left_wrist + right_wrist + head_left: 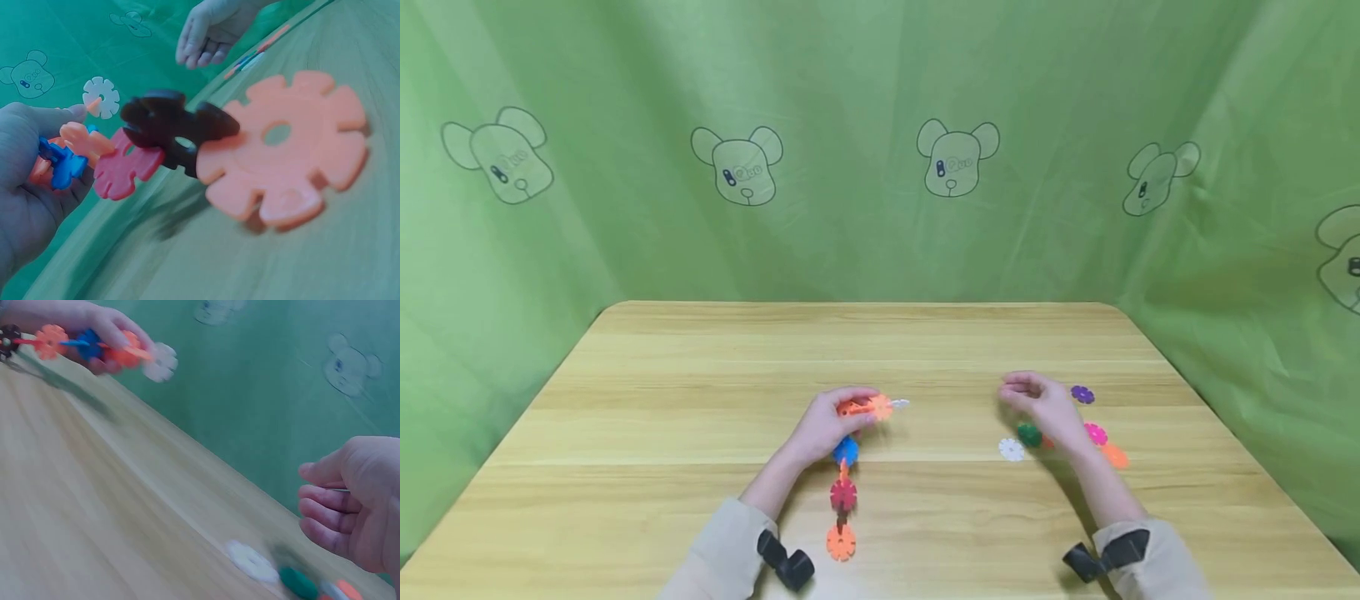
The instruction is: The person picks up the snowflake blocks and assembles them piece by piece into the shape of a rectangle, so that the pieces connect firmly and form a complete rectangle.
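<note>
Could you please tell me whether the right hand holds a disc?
No, the right hand is empty, with nothing visible in its grasp.

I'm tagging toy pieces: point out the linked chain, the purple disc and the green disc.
Linked chain (846,452): head view, on a blue disc.
Purple disc (1082,394): head view, its middle.
Green disc (1029,435): head view, its visible face.

Looks like a curtained-off recording setup: green fabric (850,67) hangs beyond the left hand (826,427) and right hand (1051,410) and down both sides, printed with bear-head outlines (958,163); wood-grain tabletop (925,346) beneath them; black wrist cameras (794,570) on cuffs (737,523) behind each hand. Building type unclear.
</note>
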Action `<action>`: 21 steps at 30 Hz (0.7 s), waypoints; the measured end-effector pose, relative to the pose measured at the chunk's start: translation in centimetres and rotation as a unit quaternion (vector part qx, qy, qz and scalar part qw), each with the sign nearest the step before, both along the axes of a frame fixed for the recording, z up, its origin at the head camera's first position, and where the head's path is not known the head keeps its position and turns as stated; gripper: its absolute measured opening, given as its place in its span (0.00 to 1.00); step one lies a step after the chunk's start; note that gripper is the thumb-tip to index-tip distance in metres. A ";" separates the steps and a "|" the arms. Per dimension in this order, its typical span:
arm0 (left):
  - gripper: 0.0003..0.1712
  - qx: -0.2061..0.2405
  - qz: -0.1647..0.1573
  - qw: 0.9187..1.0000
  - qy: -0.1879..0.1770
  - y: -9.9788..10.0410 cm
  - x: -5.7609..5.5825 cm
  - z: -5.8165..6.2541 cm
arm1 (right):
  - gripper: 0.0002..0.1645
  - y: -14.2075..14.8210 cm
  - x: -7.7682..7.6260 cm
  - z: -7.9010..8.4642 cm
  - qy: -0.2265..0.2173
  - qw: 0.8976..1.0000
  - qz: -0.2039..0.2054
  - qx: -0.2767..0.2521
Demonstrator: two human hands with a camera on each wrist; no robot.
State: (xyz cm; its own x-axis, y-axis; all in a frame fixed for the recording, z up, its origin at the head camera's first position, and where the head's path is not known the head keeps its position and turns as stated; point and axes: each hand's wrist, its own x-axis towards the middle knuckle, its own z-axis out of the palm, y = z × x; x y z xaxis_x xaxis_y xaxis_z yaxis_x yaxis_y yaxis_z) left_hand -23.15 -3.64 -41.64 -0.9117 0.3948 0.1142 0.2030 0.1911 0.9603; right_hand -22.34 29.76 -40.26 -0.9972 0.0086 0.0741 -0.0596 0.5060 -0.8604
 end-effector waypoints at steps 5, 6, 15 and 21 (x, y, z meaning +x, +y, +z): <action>0.20 0.000 0.003 1.000 -0.001 0.0 -0.1 -0.2 | 0.28 2.9 -0.1 -0.2 0.004 0.999 -0.053 0.007; 0.20 0.002 0.003 1.000 -0.002 0.0 -0.2 -0.2 | 0.28 3.4 -0.1 -0.2 0.002 0.998 -0.062 0.004; 0.20 0.004 0.002 1.000 0.004 0.0 -0.3 -0.3 | 0.31 6.3 -0.5 -0.8 -0.020 0.993 -0.099 0.058; 0.20 0.000 0.003 1.000 0.003 0.0 -0.3 -0.3 | 0.27 6.7 -1.0 -1.5 -0.023 0.985 -0.115 0.125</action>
